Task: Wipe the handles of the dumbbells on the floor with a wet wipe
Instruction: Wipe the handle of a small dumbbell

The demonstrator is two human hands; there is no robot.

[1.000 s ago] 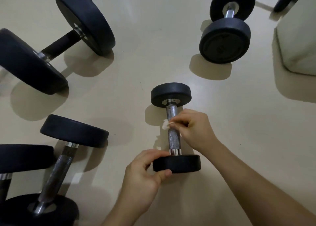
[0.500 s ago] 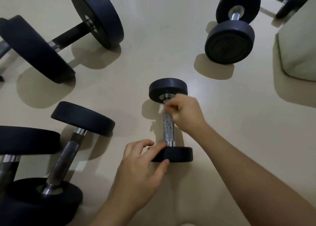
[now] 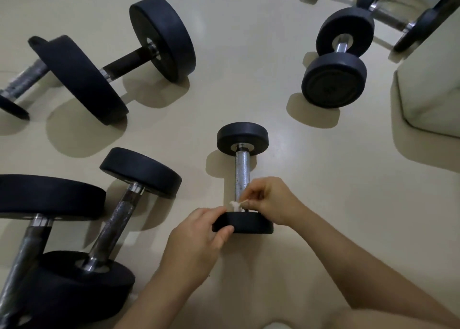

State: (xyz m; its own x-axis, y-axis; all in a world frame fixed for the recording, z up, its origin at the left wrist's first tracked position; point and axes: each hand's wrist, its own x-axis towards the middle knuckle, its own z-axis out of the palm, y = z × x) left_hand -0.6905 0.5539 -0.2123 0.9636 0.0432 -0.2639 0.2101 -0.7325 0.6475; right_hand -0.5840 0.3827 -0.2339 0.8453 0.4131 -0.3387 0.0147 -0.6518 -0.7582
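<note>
A small black dumbbell (image 3: 242,171) with a steel handle lies on the cream floor, its handle pointing away from me. My left hand (image 3: 199,231) grips the near weight of this dumbbell from the left. My right hand (image 3: 270,199) pinches a small crumpled white wet wipe (image 3: 235,205) against the near end of the handle, just above the near weight. The upper part of the handle is bare and in plain sight.
Two long dumbbells (image 3: 112,219) lie at the lower left, and a large one (image 3: 124,62) at the upper left. Another small dumbbell (image 3: 338,62) sits at the upper right with more behind it. A cream block (image 3: 433,97) stands at the right edge.
My right hand slid the wipe from the far end of the handle down to the near end. My left hand closed tighter on the near weight.
</note>
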